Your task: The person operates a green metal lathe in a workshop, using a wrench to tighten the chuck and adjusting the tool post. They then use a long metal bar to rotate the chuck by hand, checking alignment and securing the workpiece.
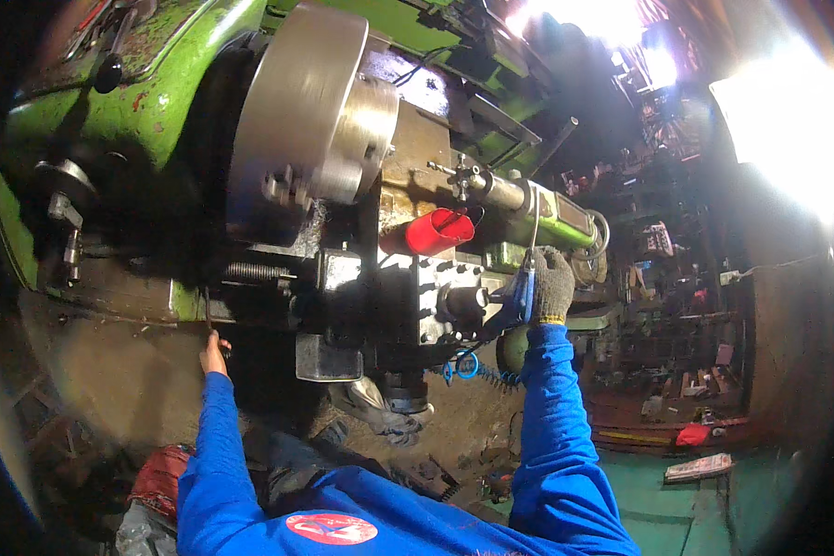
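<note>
My bare left hand (215, 354) is closed around a thin upright lever (208, 310) at the front of a green lathe (171, 74). On my right hand (554, 285) is a grey knit glove, its fingers curled round a blue air gun (521, 295), whose grip is partly hidden. A thin nozzle rises from it toward the tailstock (565, 221). The lathe's large chuck (296, 102) looks blurred, as if spinning, with a round metal workpiece (369, 130) at its face. Between my hands sits the square tool post (445, 301).
A red cup (435, 232) rests behind the tool post. A blue coiled hose (463, 367) hangs below it, near a pale cloth (371, 408) on the carriage. Cluttered shelves (667, 278) stand to the right, beyond a green surface (658, 505) bearing a red object.
</note>
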A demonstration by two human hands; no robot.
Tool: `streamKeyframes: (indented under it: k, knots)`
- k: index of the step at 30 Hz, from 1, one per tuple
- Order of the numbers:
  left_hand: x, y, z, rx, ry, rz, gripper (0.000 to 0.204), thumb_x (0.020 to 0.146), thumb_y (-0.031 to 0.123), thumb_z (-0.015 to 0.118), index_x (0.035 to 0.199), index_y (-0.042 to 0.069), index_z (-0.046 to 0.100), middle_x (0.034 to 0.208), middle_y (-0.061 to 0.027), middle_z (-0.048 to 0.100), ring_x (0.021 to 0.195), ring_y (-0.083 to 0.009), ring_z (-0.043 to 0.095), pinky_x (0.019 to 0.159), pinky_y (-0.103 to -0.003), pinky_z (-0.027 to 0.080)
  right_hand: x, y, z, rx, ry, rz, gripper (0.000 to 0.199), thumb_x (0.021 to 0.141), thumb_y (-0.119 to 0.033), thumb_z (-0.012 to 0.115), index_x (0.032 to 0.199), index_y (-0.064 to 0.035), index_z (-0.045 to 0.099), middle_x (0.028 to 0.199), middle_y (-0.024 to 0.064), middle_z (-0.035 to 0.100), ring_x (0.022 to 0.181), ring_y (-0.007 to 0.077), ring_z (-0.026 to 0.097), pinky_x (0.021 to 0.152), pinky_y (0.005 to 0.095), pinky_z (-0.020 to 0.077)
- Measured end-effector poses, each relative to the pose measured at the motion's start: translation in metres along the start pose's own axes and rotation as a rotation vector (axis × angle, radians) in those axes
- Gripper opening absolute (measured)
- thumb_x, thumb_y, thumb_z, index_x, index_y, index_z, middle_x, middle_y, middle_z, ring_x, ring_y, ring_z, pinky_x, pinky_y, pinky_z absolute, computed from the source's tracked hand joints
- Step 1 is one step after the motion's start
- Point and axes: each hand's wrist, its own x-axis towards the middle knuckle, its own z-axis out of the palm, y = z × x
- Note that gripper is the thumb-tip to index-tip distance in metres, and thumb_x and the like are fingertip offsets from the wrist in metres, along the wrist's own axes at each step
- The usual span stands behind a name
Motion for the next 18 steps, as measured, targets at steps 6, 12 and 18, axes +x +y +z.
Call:
streamKeyframes:
  k: [6,12,18]
  knots:
    - [-0.051,0.113,0.038,-0.063,-0.072,-0.154,0.045,0.094,0.060,0.069,0.088,0.015,0.073,0.084,0.0004,0.064,0.083,-0.0168,0.061,0.076,-0.037,0.047,-0.002,-0.008,-0.005,0.075,0.000,-0.002,0.039,0.097,-0.039,0.068,0.109,-0.0042,0.078,0.108,0.0206,0.078,0.103,0.0392,0.074,0.090,0.0457,0.0555]
    - [-0.016,0.070,0.030,0.196,0.013,0.129,0.048,0.105,0.051,0.060,0.080,0.011,0.069,0.084,-0.0022,0.066,0.083,-0.0200,0.060,0.077,-0.039,0.042,-0.003,-0.006,-0.002,0.122,0.009,0.020,0.038,0.097,-0.038,0.069,0.109,-0.0027,0.078,0.105,0.0203,0.078,0.098,0.0380,0.073,0.089,0.0443,0.0549]
    - [0.028,-0.041,-0.018,0.387,-0.072,0.202,0.060,0.112,0.056,0.044,0.100,0.006,0.074,0.107,-0.0178,0.073,0.103,-0.0346,0.066,0.097,-0.047,0.049,0.007,-0.003,-0.003,0.056,-0.006,-0.044,0.037,0.099,-0.037,0.069,0.111,-0.0033,0.079,0.106,0.0184,0.079,0.101,0.0353,0.075,0.091,0.0429,0.0551]
